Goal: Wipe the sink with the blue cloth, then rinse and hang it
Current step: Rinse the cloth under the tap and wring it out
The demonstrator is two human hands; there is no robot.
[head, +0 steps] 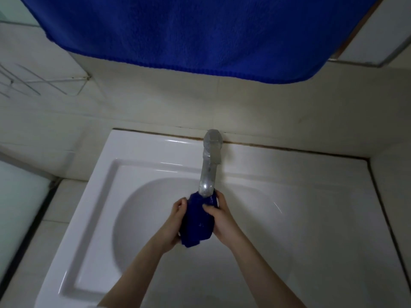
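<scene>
- Cloth (198,223): dark blue, bunched into a thick wad. It is held between both hands over the basin, toward its back edge. Its top sits right under the tap's spout tip and looks to touch it. A few small glints show on its face. Whether water is running cannot be told.
- Left hand (173,221): grasps the cloth's left side, fingers curled round it, fingertips at the wad's upper left. Forearm bare, coming in from the sink's front edge.
- Right hand (222,218): grasps the cloth's right side, thumb laid across the front, fingers wrapped behind and reaching up just beside the spout tip. Forearm bare, coming in from the front edge.
- Tap (209,165): dull metal, fixed at the sink's back edge near its middle, flat lever on top. The spout reaches forward and down over the basin.
- Sink (100,174): white and glossy, with a squarish rim and a stepped inner border round a rounded basin. The back edge meets the wall along a dark seam, and the right edge meets a pale tiled surface.
- Towel (200,34): large, bright blue, with a hemmed lower edge. It hangs across the top of the view, above the sink's back edge and well apart from the hands.
- Rack (33,85): thin wire, fixed to the wall at the left, well beyond the sink's back left corner.
- Wall (155,107): pale tiles behind the sink.
- Panel (17,196): pale green, beyond the sink's left edge. What it is cannot be told.
</scene>
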